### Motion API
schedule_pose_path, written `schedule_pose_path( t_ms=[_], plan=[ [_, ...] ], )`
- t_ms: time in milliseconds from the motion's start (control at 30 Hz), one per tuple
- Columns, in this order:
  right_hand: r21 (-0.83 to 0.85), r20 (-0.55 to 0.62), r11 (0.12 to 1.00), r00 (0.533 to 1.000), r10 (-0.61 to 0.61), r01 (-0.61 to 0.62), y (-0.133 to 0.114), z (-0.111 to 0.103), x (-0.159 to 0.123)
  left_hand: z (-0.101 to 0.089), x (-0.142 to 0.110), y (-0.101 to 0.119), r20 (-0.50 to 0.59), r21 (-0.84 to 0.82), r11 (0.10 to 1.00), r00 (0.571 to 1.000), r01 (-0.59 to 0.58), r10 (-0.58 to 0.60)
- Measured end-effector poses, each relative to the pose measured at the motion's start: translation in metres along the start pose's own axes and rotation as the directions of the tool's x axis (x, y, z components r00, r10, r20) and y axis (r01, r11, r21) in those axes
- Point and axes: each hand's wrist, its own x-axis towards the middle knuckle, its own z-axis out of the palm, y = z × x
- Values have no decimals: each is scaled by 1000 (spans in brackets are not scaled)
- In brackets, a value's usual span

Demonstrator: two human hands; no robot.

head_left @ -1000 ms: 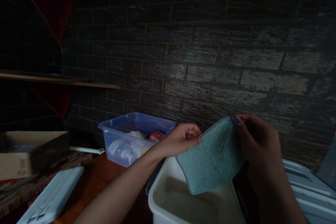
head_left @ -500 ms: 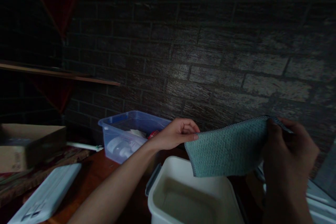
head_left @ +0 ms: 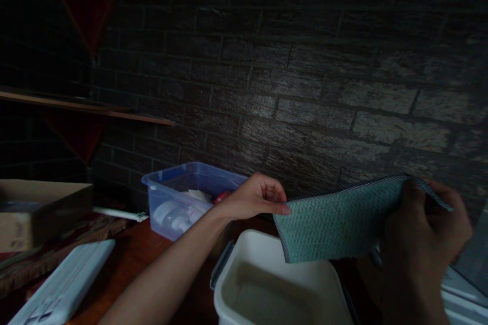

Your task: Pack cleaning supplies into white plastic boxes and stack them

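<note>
I hold a teal waffle-weave cloth (head_left: 335, 223) stretched between both hands, above a white plastic tub (head_left: 274, 289). My left hand (head_left: 253, 198) pinches the cloth's left top corner between thumb and fingers. My right hand (head_left: 427, 223) grips the right top corner, its fingers wrapped round the edge. The cloth hangs flat, its lower edge just over the tub's far rim. The tub's inside looks bare.
A clear blue bin (head_left: 183, 198) with bottles and packets stands behind my left arm on a wooden table (head_left: 141, 259). A white lid (head_left: 61, 289) lies at the lower left, a cardboard box (head_left: 38, 213) beyond it. A dark brick wall (head_left: 305, 71) and wooden shelf (head_left: 87, 111) are behind.
My right hand has moved to the right, pulling the cloth out from a folded square to a wide strip. My left hand stayed nearly in place.
</note>
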Motion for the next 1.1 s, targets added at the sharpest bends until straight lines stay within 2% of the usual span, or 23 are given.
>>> schedule_pose_path(
  t_ms=[133,367,533,767,967,1100],
  plan=[
    [7,-83,1000,997,-12,12,-5,0,0,-4,-2,0,33,-11,1000,999,17,-17],
    [20,-105,998,992,63,-61,-12,-1,-2,-6,-1,-1,-28,-135,990,999,40,-44],
    [63,-98,997,994,47,-40,-11,0,-3,-7,-3,-1,11,-210,975,998,70,-69],
    [52,-116,997,992,56,-50,-12,-1,-5,-6,-6,2,17,-219,975,999,-29,34],
    [80,-104,995,992,74,-66,-14,-1,-6,-8,-5,2,-17,-226,974,1000,-25,22],
    [116,-125,992,990,58,-43,-11,-1,-5,-7,-5,2,-31,-311,949,999,-43,36]
  ],
)
